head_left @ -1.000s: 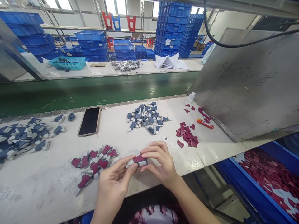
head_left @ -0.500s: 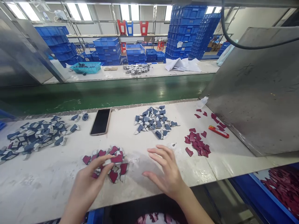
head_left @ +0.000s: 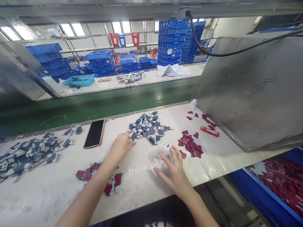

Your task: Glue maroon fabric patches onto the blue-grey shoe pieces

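My left hand [head_left: 121,145] reaches to the left edge of a pile of small blue-and-white moulded pieces [head_left: 148,127]. Its thumb and forefinger are apart beside the nearest piece, and I see nothing held in them. Under my left forearm lies a group of maroon-and-white pieces [head_left: 118,179], partly hidden by the arm. My right hand [head_left: 175,173] hovers low over the white worktop [head_left: 137,195] with its fingers spread and no object in them. Just to its right is a heap of thin maroon pieces [head_left: 190,146].
A phone [head_left: 94,134] lies left of centre, by a larger blue-and-white heap [head_left: 30,153]. An orange-red tube [head_left: 209,131] sits near a slanted metal panel [head_left: 248,88]. Behind runs a green belt [head_left: 118,99]. A blue bin [head_left: 267,189] of maroon pieces stands low right.
My left hand has moved from the maroon-and-white group forward and right to the blue-and-white pile. The right hand stays open, a little nearer the maroon heap. The view has shifted.
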{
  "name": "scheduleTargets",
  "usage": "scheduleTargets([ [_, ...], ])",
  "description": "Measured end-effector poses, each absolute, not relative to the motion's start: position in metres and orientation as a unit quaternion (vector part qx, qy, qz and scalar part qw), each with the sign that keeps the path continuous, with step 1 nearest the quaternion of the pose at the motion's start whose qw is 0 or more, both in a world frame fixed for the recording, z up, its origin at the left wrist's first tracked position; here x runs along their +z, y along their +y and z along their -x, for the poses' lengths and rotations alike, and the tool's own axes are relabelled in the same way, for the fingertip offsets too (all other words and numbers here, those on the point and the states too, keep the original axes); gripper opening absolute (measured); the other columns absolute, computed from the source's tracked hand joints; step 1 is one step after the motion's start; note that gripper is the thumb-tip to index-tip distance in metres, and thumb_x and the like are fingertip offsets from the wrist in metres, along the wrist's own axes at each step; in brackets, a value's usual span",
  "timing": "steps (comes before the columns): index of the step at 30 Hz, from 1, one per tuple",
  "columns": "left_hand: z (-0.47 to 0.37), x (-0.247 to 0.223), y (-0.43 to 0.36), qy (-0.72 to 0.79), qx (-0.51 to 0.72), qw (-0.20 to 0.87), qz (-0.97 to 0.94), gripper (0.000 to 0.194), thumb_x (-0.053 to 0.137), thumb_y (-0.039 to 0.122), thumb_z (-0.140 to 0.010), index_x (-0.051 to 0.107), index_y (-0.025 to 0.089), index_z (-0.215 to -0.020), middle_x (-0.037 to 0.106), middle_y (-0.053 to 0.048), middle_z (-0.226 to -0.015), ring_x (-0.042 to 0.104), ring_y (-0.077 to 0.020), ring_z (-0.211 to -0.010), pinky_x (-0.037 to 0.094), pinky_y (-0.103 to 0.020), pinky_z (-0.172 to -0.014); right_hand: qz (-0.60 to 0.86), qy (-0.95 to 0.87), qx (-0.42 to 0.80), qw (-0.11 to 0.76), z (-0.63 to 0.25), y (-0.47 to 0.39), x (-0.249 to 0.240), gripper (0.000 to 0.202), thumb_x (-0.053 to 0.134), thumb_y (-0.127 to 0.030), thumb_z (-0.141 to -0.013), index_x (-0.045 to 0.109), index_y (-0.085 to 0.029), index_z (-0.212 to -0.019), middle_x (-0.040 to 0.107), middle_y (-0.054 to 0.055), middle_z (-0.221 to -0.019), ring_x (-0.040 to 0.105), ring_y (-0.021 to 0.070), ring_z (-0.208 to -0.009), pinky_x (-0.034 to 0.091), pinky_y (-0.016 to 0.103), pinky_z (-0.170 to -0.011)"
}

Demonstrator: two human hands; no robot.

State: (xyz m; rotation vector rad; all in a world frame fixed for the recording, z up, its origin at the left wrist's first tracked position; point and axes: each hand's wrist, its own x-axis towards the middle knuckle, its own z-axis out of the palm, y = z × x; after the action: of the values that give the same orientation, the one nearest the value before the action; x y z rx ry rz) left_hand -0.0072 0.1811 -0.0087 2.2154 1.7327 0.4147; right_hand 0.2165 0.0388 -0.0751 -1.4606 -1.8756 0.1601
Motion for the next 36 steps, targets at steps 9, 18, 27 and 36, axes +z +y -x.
scheduleTargets([
  [9,-0.005,-0.017,0.127,0.587,0.168,0.215,-0.762,0.034,0.029,0.033,-0.098,0.051,0.018,-0.118,0.071,-0.011,-0.097,0.071,-0.0268,-0.091,0.053,-0.039,-0.078,0.505,-0.599,0.103,0.612,-0.217,0.043,-0.077,0.051,0.07,-0.018,-0.084,0.053,-0.029,-0.131,0.065,0.004,-0.091,0.066,0.0208,-0.08,0.059,0.037,-0.071],
  [18,-0.036,-0.056,0.078,0.572,0.238,0.255,-0.743,0.025,0.045,0.034,-0.093,0.055,0.019,-0.11,0.069,-0.013,-0.103,0.066,-0.0279,-0.098,0.053,-0.045,-0.085,0.525,-0.542,0.167,0.634,-0.213,0.045,-0.061,0.028,0.069,-0.033,-0.081,0.073,-0.016,-0.103,0.068,0.005,-0.075,0.065,0.0193,-0.062,0.054,0.032,-0.054],
  [27,-0.029,-0.06,0.08,0.571,0.262,0.273,-0.728,0.013,0.046,0.027,-0.09,0.056,0.022,-0.097,0.069,-0.009,-0.095,0.066,-0.028,-0.096,0.054,-0.044,-0.081,0.554,-0.567,0.165,0.587,-0.201,0.054,-0.054,0.015,0.068,-0.027,-0.081,0.074,-0.016,-0.09,0.07,0.004,-0.068,0.066,0.0171,-0.055,0.055,0.028,-0.052],
  [36,-0.028,-0.064,0.08,0.57,0.268,0.278,-0.725,0.012,0.049,0.025,-0.089,0.057,0.022,-0.096,0.068,-0.01,-0.095,0.066,-0.029,-0.095,0.054,-0.044,-0.079,0.56,-0.581,0.176,0.565,-0.2,0.056,-0.055,0.013,0.068,-0.027,-0.082,0.074,-0.017,-0.088,0.072,0.004,-0.069,0.067,0.0171,-0.056,0.056,0.028,-0.054],
])
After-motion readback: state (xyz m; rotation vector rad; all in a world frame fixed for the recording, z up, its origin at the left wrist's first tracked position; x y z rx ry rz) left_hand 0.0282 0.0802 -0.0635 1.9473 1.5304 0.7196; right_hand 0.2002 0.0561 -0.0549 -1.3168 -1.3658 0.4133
